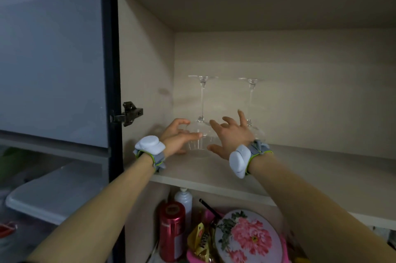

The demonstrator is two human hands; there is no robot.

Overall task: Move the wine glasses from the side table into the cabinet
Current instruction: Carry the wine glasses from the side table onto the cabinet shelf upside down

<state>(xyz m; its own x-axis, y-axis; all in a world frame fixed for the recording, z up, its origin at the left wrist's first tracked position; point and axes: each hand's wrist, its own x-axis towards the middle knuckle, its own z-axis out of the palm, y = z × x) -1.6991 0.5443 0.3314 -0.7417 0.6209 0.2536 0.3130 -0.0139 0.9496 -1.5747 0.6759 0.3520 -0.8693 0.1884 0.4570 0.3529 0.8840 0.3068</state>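
Observation:
Two clear wine glasses stand upside down, bases up, on the cabinet shelf [300, 168]. The left wine glass [201, 99] has its bowl between my hands. My left hand [179, 136] curls its thumb and fingers round that bowl from the left. To the right of the bowl is my right hand [232, 134], with fingers spread and straight, its thumb near the bowl's rim. The right wine glass [250, 93] stands just behind my right hand, which hides its bowl in part.
The cabinet's glass door [53, 54] hangs open on the left, its hinge [128, 113] beside my left wrist. The shelf below holds a red can [172, 230], a white bottle [183, 198], snack packets and a round floral tin [248, 239]. A white lidded box [53, 196] sits lower left.

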